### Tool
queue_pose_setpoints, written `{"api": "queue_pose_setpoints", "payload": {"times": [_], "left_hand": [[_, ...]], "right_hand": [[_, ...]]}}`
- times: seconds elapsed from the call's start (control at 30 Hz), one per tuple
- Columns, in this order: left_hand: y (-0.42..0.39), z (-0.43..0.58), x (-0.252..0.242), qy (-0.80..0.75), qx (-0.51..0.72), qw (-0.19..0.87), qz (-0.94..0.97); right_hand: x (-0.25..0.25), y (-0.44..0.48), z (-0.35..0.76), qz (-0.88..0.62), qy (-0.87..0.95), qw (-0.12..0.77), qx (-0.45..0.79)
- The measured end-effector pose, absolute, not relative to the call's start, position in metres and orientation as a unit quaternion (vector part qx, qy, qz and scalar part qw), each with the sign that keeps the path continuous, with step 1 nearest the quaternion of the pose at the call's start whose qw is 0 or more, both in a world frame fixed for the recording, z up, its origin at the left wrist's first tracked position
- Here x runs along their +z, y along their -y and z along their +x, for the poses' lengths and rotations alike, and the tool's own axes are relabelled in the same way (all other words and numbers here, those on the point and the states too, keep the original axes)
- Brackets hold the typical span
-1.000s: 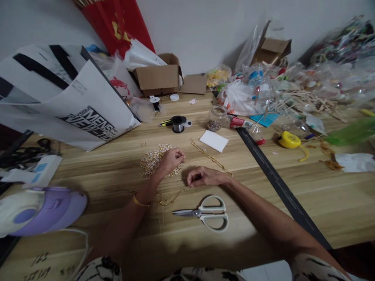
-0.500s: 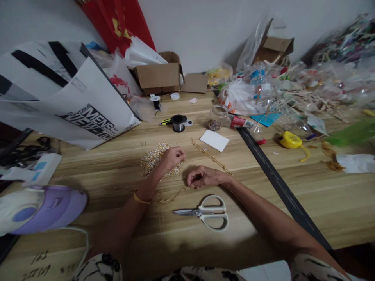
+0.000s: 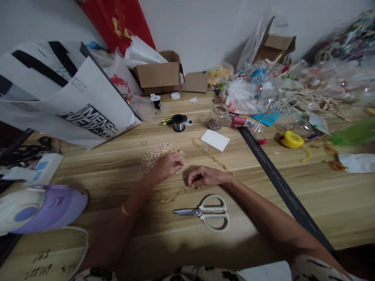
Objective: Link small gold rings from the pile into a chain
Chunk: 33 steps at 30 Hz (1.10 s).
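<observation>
My left hand (image 3: 167, 167) is over the near right edge of a pile of small gold and clear beads (image 3: 155, 154), its fingers curled together. Whatever it may pinch is too small to make out. My right hand (image 3: 205, 176) rests on the table just to the right, thumb and fingers closed; anything inside is hidden. A gold chain (image 3: 209, 155) stretches across the wood behind my right hand. Another gold chain (image 3: 172, 198) lies in front of the hands. Closer to me are white-handled scissors (image 3: 202, 212), blades pointing left.
Behind the beads sits a wire spool (image 3: 178, 123). A white card (image 3: 215, 140) and a jar of beads (image 3: 217, 118) stand to its right. A yellow tape measure (image 3: 291, 139) is farther right. On the left are a purple-and-white appliance (image 3: 49, 208) and a large paper bag (image 3: 96, 105).
My left hand has moved toward me and slightly left, lower over the beads, with its forearm shifting left. My right hand has stayed in place.
</observation>
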<state>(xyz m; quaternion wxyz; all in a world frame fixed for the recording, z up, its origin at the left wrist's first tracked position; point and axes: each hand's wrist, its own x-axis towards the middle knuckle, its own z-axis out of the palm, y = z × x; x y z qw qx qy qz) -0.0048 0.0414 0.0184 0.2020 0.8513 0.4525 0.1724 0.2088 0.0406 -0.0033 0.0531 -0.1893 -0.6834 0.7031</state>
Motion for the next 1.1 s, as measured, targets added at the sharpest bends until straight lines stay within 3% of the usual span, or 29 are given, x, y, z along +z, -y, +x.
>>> {"api": "queue_pose_setpoints", "payload": {"times": [0.23,0.5,0.63,0.87,1.1], "left_hand": [[-0.028,0.003,0.021,-0.395,0.056,0.111,0.91],[-0.029,0.004,0.017,-0.39,0.054,0.101,0.914],[-0.031,0.005,0.017,-0.416,0.11,0.174,0.886],[-0.038,-0.002,0.013,-0.498,0.268,0.435,0.7],[-0.041,-0.008,0.012,-0.521,0.327,0.513,0.599]], "right_hand": [[-0.004,-0.041,0.209,-0.184,0.689,0.058,0.699],[-0.004,-0.04,0.209,-0.182,0.683,0.063,0.705],[-0.002,-0.04,0.209,-0.183,0.685,0.062,0.703],[-0.001,-0.04,0.209,-0.193,0.687,0.055,0.698],[-0.003,-0.04,0.209,-0.195,0.691,0.054,0.694]]}}
